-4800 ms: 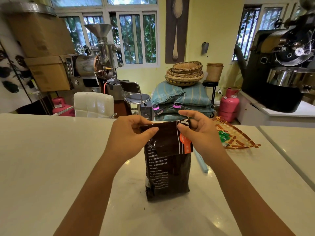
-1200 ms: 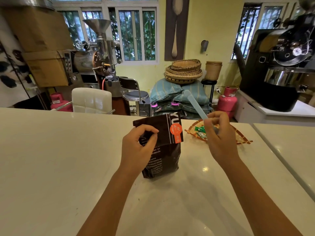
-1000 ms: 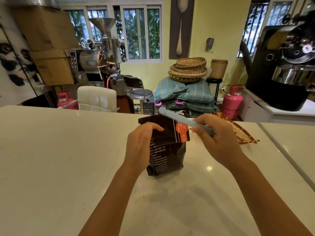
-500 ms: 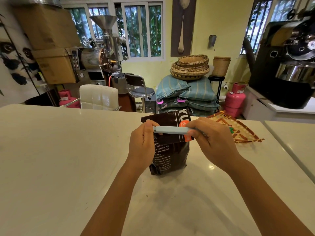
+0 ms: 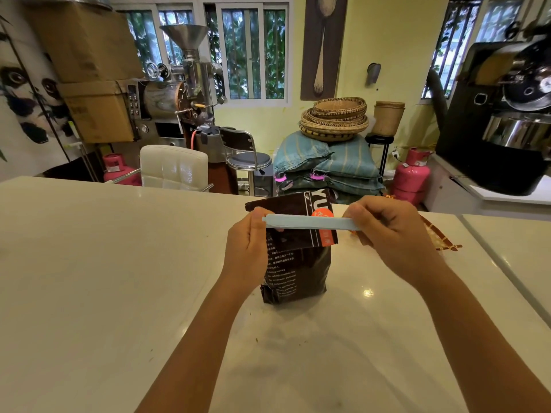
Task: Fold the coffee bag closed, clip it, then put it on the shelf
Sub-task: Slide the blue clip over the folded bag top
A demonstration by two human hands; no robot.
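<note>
A dark brown coffee bag with white print and an orange label stands upright on the white counter, its top folded over toward me. A long pale blue clip lies level across the folded flap. My left hand grips the bag's left edge, its thumb at the clip's left end. My right hand is closed around the clip's right end, just right of the bag. No shelf is in view.
A woven tray lies on the counter behind my right hand. A seam splits the counter at the right. Beyond the counter stand a white chair, a stool, stacked sacks, pink gas cylinders and roasting machines.
My right hand picked up the blue clip from the counter, swung it leftward and laid it level across the folded flap. My left hand kept hold of the fold throughout.
</note>
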